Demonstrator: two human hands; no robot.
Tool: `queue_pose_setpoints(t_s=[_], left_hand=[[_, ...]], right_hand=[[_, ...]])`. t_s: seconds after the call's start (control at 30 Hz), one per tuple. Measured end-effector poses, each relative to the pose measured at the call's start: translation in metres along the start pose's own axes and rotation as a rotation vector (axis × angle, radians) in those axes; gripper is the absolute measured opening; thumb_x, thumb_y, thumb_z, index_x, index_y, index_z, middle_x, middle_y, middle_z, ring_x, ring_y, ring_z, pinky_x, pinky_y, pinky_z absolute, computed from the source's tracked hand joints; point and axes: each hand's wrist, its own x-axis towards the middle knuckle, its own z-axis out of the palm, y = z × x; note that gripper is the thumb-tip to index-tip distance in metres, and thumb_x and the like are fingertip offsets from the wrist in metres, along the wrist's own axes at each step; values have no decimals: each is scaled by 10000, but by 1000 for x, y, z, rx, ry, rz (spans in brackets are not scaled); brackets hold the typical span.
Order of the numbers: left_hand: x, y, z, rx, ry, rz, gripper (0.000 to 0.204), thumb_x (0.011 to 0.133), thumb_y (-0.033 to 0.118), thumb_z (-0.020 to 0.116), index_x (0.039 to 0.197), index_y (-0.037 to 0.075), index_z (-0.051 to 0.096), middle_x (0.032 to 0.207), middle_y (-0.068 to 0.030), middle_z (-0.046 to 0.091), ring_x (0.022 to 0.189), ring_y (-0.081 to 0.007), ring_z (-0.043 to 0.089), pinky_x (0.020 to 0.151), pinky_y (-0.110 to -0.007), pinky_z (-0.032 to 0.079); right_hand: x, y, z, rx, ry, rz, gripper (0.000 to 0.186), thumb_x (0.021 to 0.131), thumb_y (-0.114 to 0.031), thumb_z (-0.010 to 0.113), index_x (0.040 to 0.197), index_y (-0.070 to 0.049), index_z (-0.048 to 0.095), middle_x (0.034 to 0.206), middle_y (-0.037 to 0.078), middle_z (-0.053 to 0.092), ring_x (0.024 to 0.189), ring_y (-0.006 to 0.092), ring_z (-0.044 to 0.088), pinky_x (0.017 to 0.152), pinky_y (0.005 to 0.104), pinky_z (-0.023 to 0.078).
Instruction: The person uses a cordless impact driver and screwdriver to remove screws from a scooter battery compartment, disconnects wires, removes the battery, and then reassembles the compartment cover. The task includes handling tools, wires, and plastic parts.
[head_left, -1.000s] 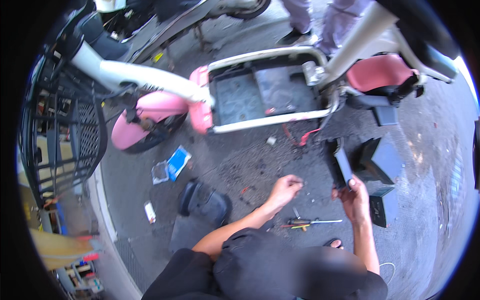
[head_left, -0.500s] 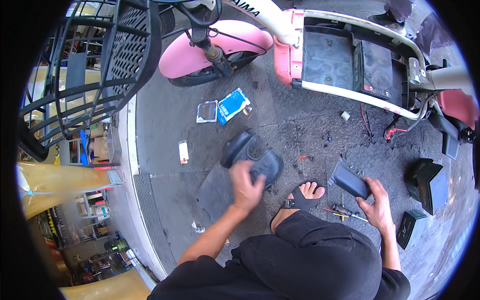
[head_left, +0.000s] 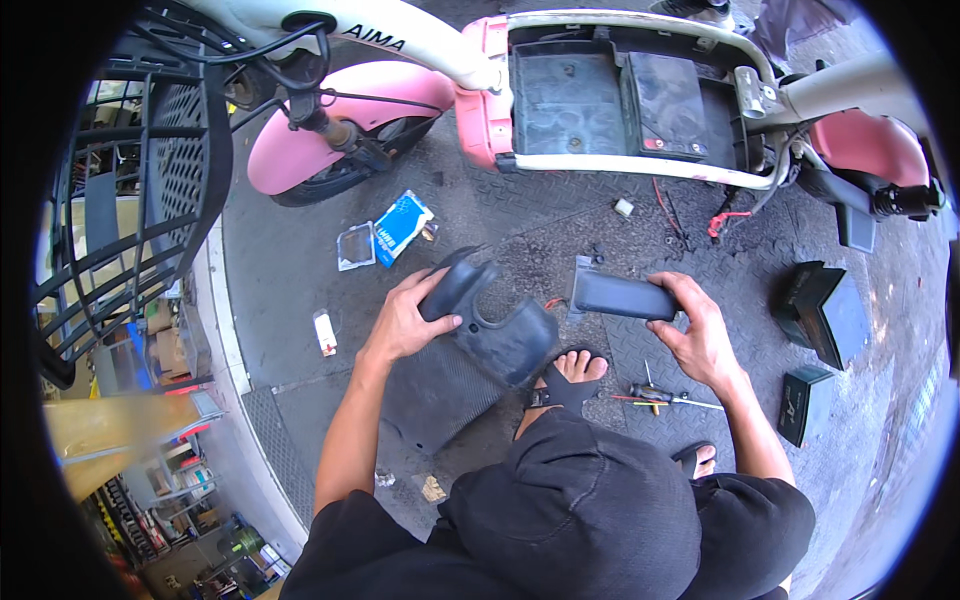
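Note:
My left hand grips the curved end of a black plastic scooter floorboard cover, thumb on its top face and fingers around the outer edge. The cover has a rounded cutout and a ribbed flat part lying toward me. In my right hand is an oblong dark grey plastic cover, held by its rounded end. Its flanged end points left, a short way from the cutout of the floorboard cover. Fingertips under the oblong cover are partly hidden.
A pink-and-white electric scooter lies open beyond, a battery in its frame. Screwdrivers lie by my foot. Black batteries stand at right. A blue packet and small white box sit at left.
My left hand has closed on the floorboard cover's curved end. My right hand has brought the oblong cover leftward and turned it nearly level. The whole view has shifted.

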Motion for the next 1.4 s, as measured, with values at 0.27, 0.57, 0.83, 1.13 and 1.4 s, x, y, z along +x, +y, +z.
queue_pose_setpoints(t_s=[0.27, 0.57, 0.83, 1.13, 1.4], left_hand=[[54, 122, -26, -88, -212, 316, 909, 751, 378, 967, 1532, 25, 663, 1541, -300, 638, 1406, -447, 653, 1193, -483, 508], [80, 149, -20, 130, -291, 445, 931, 736, 403, 967, 1575, 145, 655, 1607, -315, 577, 1446, -499, 604, 1210, -525, 507], [88, 172, -17, 167, -381, 386, 932, 751, 403, 962, 1580, 121, 644, 1601, -331, 574, 1465, -503, 585, 1223, -529, 491], [94, 168, -19, 94, -353, 520, 911, 758, 403, 968, 1585, 189, 651, 1605, -314, 573, 1447, -503, 600, 1211, -536, 503], [96, 163, -19, 93, -351, 541, 943, 744, 462, 964, 1588, 182, 652, 1619, -290, 578, 1462, -487, 595, 1219, -543, 484]], right_hand=[[-6, 18, -1, 703, -150, 184, 680, 941, 75, 803, 1569, -79, 590, 1438, 54, 656, 1294, 154, 627, 1112, 344, 536], [-29, -22, -71, -92, 101, -54, 612, 769, 29, 728, 1372, -78, 726, 1285, 123, 631, 1218, 272, 661, 1026, 377, 544], [-37, -78, -102, -317, 63, -29, 646, 750, 95, 687, 1375, -66, 702, 1272, 191, 547, 1194, 401, 642, 1055, 462, 552], [-45, -61, -89, -50, 48, -34, 685, 709, 83, 887, 1349, -43, 676, 1291, 88, 589, 1100, 210, 661, 941, 345, 568], [-54, -19, -70, 734, 33, 159, 681, 868, 98, 871, 1476, 4, 579, 1384, 82, 673, 1238, 171, 717, 1075, 330, 579]])
